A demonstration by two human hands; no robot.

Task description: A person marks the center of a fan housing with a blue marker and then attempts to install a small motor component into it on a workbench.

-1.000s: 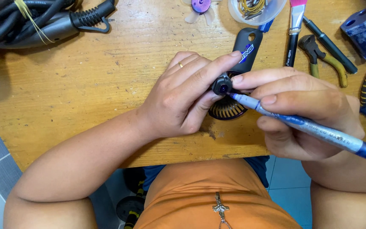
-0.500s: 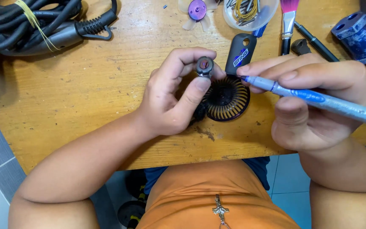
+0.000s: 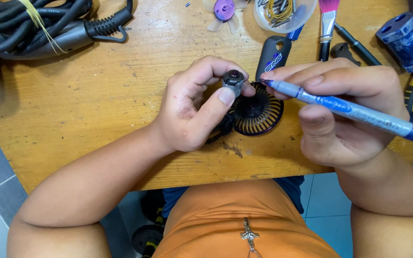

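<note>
My left hand (image 3: 192,107) pinches a small dark cylindrical motor (image 3: 233,80) between thumb and fingers, its round end facing up. My right hand (image 3: 342,110) holds a blue marker pen (image 3: 354,113) like a pencil, its tip beside the motor at the right. Below and between the hands, a round black slotted fan grille (image 3: 259,113) lies on the wooden table (image 3: 96,110), partly hidden by my left fingers.
A black handle-shaped casing (image 3: 273,56) lies behind the grille. Further back are a purple fan blade (image 3: 224,10), a clear tub of wires (image 3: 283,12), a pink-bristled brush (image 3: 327,24), pliers and a blue block (image 3: 405,36). Coiled black cable (image 3: 39,24) fills the far left.
My left hand lifted the motor up off the fan grille, which now lies exposed. The marker tip, earlier touching the motor, now sits just beside it.
</note>
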